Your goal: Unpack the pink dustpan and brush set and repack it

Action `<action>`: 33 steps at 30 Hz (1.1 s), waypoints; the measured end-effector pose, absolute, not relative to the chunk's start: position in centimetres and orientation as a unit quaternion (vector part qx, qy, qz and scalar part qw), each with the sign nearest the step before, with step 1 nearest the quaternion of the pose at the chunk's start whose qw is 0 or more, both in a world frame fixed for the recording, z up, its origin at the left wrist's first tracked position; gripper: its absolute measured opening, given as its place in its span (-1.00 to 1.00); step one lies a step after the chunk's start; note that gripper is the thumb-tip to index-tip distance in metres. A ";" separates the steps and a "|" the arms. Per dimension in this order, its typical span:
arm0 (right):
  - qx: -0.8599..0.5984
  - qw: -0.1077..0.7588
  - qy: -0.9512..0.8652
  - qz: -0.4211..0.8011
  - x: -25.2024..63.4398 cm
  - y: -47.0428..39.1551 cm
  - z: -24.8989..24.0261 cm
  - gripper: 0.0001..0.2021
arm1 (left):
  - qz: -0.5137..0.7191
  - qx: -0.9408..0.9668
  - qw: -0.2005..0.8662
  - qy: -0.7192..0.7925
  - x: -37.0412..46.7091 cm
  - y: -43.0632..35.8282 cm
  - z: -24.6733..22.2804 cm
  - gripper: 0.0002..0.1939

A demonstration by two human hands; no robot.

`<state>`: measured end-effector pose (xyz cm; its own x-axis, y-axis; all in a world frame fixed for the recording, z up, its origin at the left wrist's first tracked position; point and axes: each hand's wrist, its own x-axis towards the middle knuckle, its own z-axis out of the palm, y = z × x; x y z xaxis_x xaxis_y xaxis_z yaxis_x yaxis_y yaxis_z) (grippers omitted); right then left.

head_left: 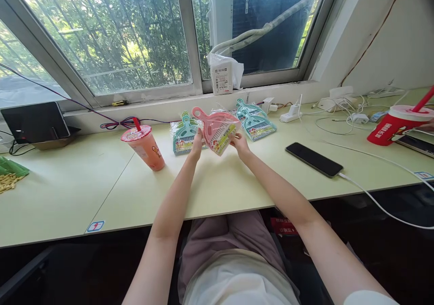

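A pink mini dustpan and brush set (213, 126), wrapped in clear plastic with a printed card, is held tilted above the table. My left hand (197, 145) grips its left edge, thumb up. On the opposite side, my right hand (240, 145) pinches the lower right edge by the card. Behind my left hand lies a green-teal dustpan set (185, 133), partly covered by the pink one. More teal dustpan sets (257, 125) lie overlapping to the right, beyond my right hand.
An orange drink cup (145, 149) with a red straw stands left. To the right lie a charging phone (313, 159), a power strip (290, 114) and white cables. A person's hand is by a red cup (389, 126). A tablet (34, 123) leans at far left.
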<state>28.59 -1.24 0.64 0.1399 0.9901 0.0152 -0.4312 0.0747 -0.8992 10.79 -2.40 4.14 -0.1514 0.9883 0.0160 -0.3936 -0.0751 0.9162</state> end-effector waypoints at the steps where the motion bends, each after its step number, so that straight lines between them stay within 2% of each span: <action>1: -0.396 0.637 -0.340 0.568 28.8 -1.2 0.7 -0.66 | 0.645 0.369 0.527 0.414 10.9 -2.4 4.1 -0.61; 6: -0.380 0.615 -0.348 0.597 30.2 -0.6 1.3 -0.61 | 0.746 0.278 0.429 0.427 9.6 -2.3 5.0 -0.50; 11: -0.375 0.645 -0.317 0.585 31.6 0.5 1.2 -0.64 | 0.795 0.194 0.401 0.412 5.5 -2.3 6.1 -0.42; 17: -0.357 0.700 -0.273 0.555 32.7 1.3 0.5 -0.71 | 0.703 0.282 0.460 0.462 5.0 -2.0 5.8 -0.49; 22: -0.352 0.707 -0.260 0.556 32.9 1.3 0.4 -0.75 | 0.746 0.229 0.477 0.403 5.4 -2.0 5.8 -0.62; 28: -0.352 0.704 -0.247 0.565 32.4 1.2 0.4 -0.79 | 0.767 0.247 0.514 0.293 4.6 -2.4 5.6 -0.67; 31: -0.361 0.700 -0.249 0.563 32.4 1.2 0.5 -0.80 | 0.716 0.301 0.539 0.325 4.5 -2.4 5.3 -0.66; 33: -0.364 0.700 -0.253 0.560 32.3 1.2 0.5 -0.79 | 0.644 0.373 0.552 0.376 4.7 -2.5 5.4 -0.72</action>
